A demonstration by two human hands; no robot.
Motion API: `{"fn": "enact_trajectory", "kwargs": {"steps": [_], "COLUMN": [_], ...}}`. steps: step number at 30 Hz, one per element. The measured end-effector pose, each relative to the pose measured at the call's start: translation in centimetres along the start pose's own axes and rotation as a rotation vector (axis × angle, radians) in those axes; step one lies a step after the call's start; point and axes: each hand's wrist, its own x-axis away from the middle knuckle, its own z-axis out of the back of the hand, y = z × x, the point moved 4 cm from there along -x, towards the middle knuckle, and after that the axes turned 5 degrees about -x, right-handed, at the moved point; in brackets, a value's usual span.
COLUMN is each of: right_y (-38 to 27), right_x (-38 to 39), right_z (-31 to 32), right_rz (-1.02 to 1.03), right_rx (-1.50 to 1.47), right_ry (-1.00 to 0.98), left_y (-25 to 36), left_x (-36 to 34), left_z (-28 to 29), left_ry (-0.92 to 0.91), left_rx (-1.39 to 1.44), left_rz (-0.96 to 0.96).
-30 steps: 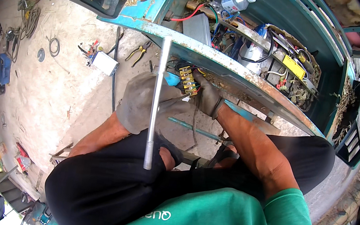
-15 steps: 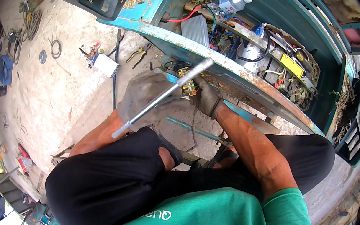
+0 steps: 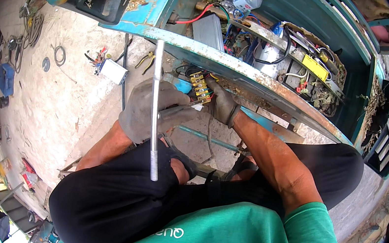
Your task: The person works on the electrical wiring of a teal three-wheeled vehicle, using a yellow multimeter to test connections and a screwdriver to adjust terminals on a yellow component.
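My left hand (image 3: 149, 110), in a grey work glove, is closed around a T-handle wrench. The wrench's long silver crossbar (image 3: 154, 116) passes over the back of that hand, nearly upright in the view; the shaft is mostly hidden by the fingers. Just beyond my left fingertips is a yellow terminal block (image 3: 201, 90) with metal terminals and wires. My right hand (image 3: 224, 107), also gloved, grips the block's right side, its thumb along the edge. Whether the wrench touches a terminal cannot be made out.
The rusty teal metal box (image 3: 278, 91) ahead holds a plastic bottle (image 3: 251, 0), a finned grey metal case (image 3: 209, 31) and tangled wires. Pliers (image 3: 148, 63) and a white box with wires (image 3: 114, 71) lie on the floor at left. A teal bar (image 3: 209, 138) runs below my hands.
The wrench's crossbar has swung counterclockwise from a diagonal to nearly upright as my left hand turned. More of the terminal block shows now. My right hand has stayed in place.
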Motion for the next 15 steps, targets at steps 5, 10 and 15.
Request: {"fn": "enact_trajectory", "kwargs": {"steps": [5, 10, 15], "right_y": [-0.3, -0.5, -1.0], "right_x": [0.6, 0.6, 1.3], "right_z": [-0.7, -0.8, -1.9], "right_rz": [-0.003, -0.034, 0.011], "right_rx": [-0.013, -0.029, -0.096], "right_ry": [0.006, -0.029, -0.026], "left_y": [-0.4, -0.8, -0.2], "left_x": [-0.3, -0.4, 0.1], "left_z": [0.5, 0.9, 0.3], "left_ry": [-0.168, -0.160, 0.024], "left_rx": [0.249, 0.276, 0.020], "left_rz": [0.434, 0.242, 0.238]}}
